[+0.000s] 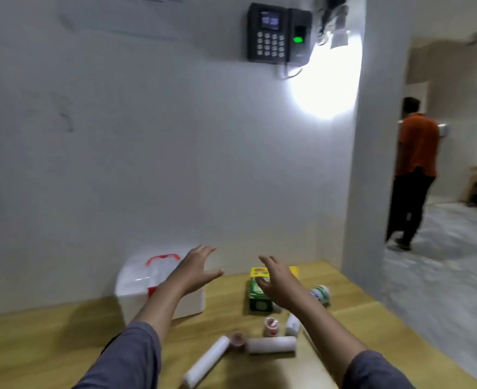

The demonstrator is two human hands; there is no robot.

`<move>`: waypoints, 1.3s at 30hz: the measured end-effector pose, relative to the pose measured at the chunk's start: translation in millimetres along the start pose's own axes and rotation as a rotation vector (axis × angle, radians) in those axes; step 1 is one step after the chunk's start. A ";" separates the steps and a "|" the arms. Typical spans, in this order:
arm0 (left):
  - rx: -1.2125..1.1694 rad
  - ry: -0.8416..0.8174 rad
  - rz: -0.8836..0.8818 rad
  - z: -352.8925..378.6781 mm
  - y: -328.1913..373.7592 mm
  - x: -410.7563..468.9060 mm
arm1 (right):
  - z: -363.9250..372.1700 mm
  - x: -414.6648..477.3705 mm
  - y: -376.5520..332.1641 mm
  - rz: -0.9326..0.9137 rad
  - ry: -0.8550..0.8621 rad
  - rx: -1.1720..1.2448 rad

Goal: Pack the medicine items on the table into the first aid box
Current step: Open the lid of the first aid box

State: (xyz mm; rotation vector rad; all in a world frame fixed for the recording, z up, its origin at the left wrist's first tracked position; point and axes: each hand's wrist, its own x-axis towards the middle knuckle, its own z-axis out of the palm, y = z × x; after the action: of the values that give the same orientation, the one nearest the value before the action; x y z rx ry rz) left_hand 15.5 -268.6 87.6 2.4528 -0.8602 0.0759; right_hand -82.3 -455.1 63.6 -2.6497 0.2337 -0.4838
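The white first aid box (136,284) with a red handle stands shut on the wooden table (49,341), against the wall. My left hand (196,269) hovers open over its right end. My right hand (278,284) is open above a green and yellow carton (255,297). Nearer to me lie two white bandage rolls (208,360) (271,344), a small tape roll (238,339), a small red and white jar (271,327), a small white bottle (292,324) and a white bottle with green print (321,294).
The table's right edge (417,332) drops to a grey floor. A grey wall rises right behind the box, with a keypad device (278,33) mounted high. A person in an orange shirt (415,164) stands in the doorway at the right.
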 end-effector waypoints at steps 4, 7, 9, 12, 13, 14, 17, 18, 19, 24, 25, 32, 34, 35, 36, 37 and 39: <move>0.043 0.050 -0.095 -27.6 -64.2 -24.1 | 42.5 22.6 -46.2 -0.176 -0.028 0.022; 0.086 0.056 -0.148 -38.8 -101.1 -40.1 | 69.7 31.4 -75.5 -0.317 -0.014 -0.004; 0.114 0.074 -0.160 -39.3 -118.3 -46.9 | 87.0 36.7 -90.4 -0.403 0.011 -0.048; 0.207 0.085 -0.131 -31.6 -135.8 -50.4 | 112.6 43.9 -103.6 -0.500 -0.003 -0.159; 0.230 0.097 -0.122 -27.4 -140.5 -49.8 | 120.1 46.7 -106.2 -0.536 0.002 -0.212; 0.245 0.116 -0.115 -23.3 -144.4 -48.6 | 126.6 49.8 -107.7 -0.569 0.018 -0.276; 0.289 0.194 -0.105 -11.4 -155.2 -44.5 | 137.9 56.4 -111.4 -0.573 0.059 -0.410; 0.303 0.219 -0.098 -8.9 -157.4 -42.9 | 139.9 58.9 -112.5 -0.582 0.075 -0.418; 0.306 0.237 -0.092 -7.4 -159.1 -41.6 | 140.6 60.9 -113.9 -0.592 0.079 -0.418; 0.296 0.267 -0.069 -7.3 -164.9 -39.0 | 130.0 63.5 -116.4 -0.646 0.016 -0.391; 0.288 0.274 -0.062 -7.9 -165.0 -39.5 | 125.6 62.8 -116.2 -0.678 -0.014 -0.378; 0.302 0.268 -0.057 -12.2 -159.1 -50.9 | 111.0 48.3 -112.8 -0.718 -0.023 -0.247; 0.276 0.261 -0.067 -14.1 -157.6 -54.6 | 108.1 44.8 -116.3 -0.687 -0.035 -0.225; 0.252 0.257 -0.077 -14.8 -156.5 -56.8 | 106.5 43.9 -117.8 -0.663 -0.051 -0.202; 0.220 0.257 -0.086 -14.6 -155.2 -58.5 | 105.0 43.6 -119.2 -0.648 -0.061 -0.186; 0.177 0.260 -0.098 -14.0 -154.3 -61.1 | 102.7 43.1 -121.0 -0.644 -0.065 -0.171; 0.040 0.290 -0.134 -11.4 -151.4 -66.5 | 96.7 40.6 -126.5 -0.624 -0.060 -0.117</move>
State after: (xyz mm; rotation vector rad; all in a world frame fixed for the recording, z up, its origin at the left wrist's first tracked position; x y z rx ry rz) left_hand 54.0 -126.4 11.7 2.4487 -0.5722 0.3924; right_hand 1.9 -314.6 50.3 -2.8134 -0.6198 -0.5891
